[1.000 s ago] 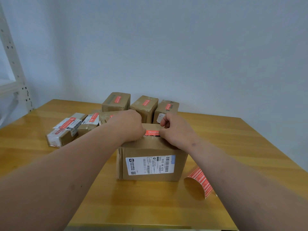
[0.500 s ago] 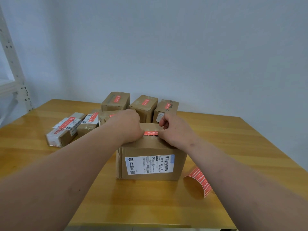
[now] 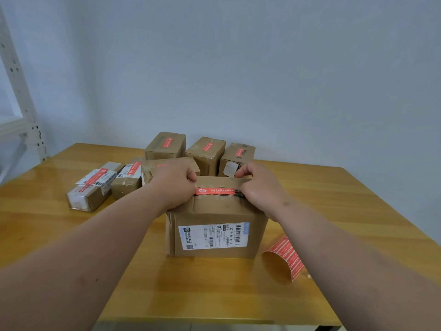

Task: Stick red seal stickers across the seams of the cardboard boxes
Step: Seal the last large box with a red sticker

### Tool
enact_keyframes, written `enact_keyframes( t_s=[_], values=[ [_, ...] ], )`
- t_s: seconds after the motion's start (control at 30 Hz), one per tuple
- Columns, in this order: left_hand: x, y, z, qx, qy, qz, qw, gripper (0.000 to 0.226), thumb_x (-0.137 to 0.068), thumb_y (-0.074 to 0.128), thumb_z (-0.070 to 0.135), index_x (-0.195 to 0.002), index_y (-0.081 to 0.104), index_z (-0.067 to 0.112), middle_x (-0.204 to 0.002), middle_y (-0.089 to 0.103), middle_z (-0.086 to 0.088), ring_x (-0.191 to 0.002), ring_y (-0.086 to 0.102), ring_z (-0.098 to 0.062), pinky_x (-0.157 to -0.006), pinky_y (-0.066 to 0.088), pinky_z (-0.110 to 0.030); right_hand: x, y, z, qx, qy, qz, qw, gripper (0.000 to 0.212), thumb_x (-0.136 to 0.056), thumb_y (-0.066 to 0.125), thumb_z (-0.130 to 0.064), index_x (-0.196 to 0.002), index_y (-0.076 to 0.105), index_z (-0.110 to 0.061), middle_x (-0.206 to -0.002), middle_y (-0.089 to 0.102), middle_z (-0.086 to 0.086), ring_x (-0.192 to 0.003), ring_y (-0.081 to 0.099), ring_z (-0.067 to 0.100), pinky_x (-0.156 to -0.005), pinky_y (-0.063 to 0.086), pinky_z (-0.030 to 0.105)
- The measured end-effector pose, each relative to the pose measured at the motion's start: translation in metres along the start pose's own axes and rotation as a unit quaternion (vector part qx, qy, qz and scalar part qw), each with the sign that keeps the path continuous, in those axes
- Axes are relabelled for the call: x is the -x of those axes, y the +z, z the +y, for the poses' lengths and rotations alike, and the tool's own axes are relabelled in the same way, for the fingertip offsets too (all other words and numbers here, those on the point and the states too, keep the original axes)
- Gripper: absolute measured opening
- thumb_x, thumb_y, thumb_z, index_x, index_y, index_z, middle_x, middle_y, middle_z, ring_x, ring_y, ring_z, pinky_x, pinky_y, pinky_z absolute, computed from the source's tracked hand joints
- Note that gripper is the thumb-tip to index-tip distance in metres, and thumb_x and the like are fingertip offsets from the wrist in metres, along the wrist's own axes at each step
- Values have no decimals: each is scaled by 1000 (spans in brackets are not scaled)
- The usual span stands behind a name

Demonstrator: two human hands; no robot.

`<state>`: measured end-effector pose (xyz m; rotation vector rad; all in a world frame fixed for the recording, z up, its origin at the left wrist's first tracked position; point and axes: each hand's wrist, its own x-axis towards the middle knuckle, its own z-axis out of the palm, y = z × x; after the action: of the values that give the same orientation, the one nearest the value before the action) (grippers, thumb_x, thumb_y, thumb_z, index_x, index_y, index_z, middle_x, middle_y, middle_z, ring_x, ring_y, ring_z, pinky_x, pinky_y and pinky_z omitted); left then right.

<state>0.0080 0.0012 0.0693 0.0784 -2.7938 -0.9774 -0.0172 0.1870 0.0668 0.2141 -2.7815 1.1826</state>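
Head view: left hand (image 3: 175, 185) and right hand (image 3: 259, 187), fingers curled, pressing red sticker (image 3: 216, 191) along near box (image 3: 214, 225) top. Six boxes behind (image 3: 164, 144) already sealed. Sticker sheet (image 3: 286, 256) lying just right.

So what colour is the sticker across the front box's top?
Red with white print, seen in the head view: sticker on front box.
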Motion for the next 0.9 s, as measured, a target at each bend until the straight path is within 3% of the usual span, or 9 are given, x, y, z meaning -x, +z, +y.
enact_keyframes(
  t_s=[0.13, 0.27, 0.37, 0.47, 0.57, 0.63, 0.7, 0.77, 0.9],
  values=[
    [1, 6, 2, -9, -11, 10, 1000, 14, -90, 59, 25, -89, 71, 17, -94, 64, 1, -105, 55, -23, -96, 43, -39, 0, 2, -3, -26, 32, -4, 999, 17, -82, 58, -16, -93, 58, -29, -109, 58, -3, -115, 50, 24, -103, 41, 41],
    [5, 15, 6, -72, -56, -2, 996, 55, -79, 63, 62, -117, 53, 24, -134, 44, -6, -134, 26, -31, -107, 27, -44, 4, -1, -10, 64, 9, -36, 997, 58, -80, 74, -41, -131, 51, -22, -126, 47, -3, -126, 33, 18, -111, 29, 38],
    [5, 15, 7, -39, -76, -4, 996, 70, -76, 69, 60, -132, 45, 26, -146, 34, -6, -140, 17, -32, -111, 23, -45, 1, 0, -12, 58, 42, -54, 996, 71, -75, 78, -46, -136, 46, -25, -137, 46, 1, -132, 34, 25, -109, 33, 39],
    [2, 13, 6, 38, -94, -21, 995, 74, -75, 76, 49, -137, 42, 27, -145, 36, -6, -138, 24, -29, -112, 28, -47, -4, 4, -12, 22, 79, -79, 993, 75, -67, 82, -39, -133, 49, -27, -124, 53, 1, -123, 44, 27, -103, 42, 43],
    [-1, 12, 2, 98, -121, -47, 987, 73, -72, 80, 39, -134, 44, 31, -138, 42, -8, -128, 39, -31, -104, 41, -49, -5, -1, -11, -40, 95, -109, 989, 53, -72, 79, -19, -118, 53, -24, -91, 59, -2, -88, 58, 16, -86, 49, 30],
    [-2, 10, -1, 159, -135, -70, 976, 70, -75, 80, 28, -134, 43, 32, -129, 48, -8, -113, 50, -30, -94, 49, -46, -4, -6, -12, -81, 104, -119, 984, 47, -79, 73, -5, -120, 55, -22, -96, 59, 0, -82, 56, 14, -71, 46, 25],
    [-1, 7, -2, 199, -132, -90, 967, 68, -80, 76, 17, -137, 43, 31, -123, 50, -8, -104, 54, -28, -87, 53, -43, -6, -6, -7, -90, 113, -114, 983, 50, -80, 68, -3, -123, 56, -23, -110, 58, 2, -96, 55, 18, -75, 45, 27],
    [-1, 6, -2, 203, -127, -93, 966, 67, -81, 74, 18, -139, 43, 31, -125, 50, -8, -106, 54, -29, -89, 53, -44, -4, -1, -9, -78, 111, -104, 985, 49, -72, 71, -17, -118, 57, -28, -108, 60, 0, -103, 54, 20, -88, 48, 34],
    [2, 11, -1, 165, -120, -60, 977, 76, -69, 82, 41, -135, 44, 34, -129, 46, -5, -111, 51, -28, -92, 52, -45, -2, 8, -13, 7, 99, -100, 990, 92, -43, 79, -56, -127, 50, -32, -126, 50, -2, -121, 44, 25, -101, 43, 46]
  ],
)
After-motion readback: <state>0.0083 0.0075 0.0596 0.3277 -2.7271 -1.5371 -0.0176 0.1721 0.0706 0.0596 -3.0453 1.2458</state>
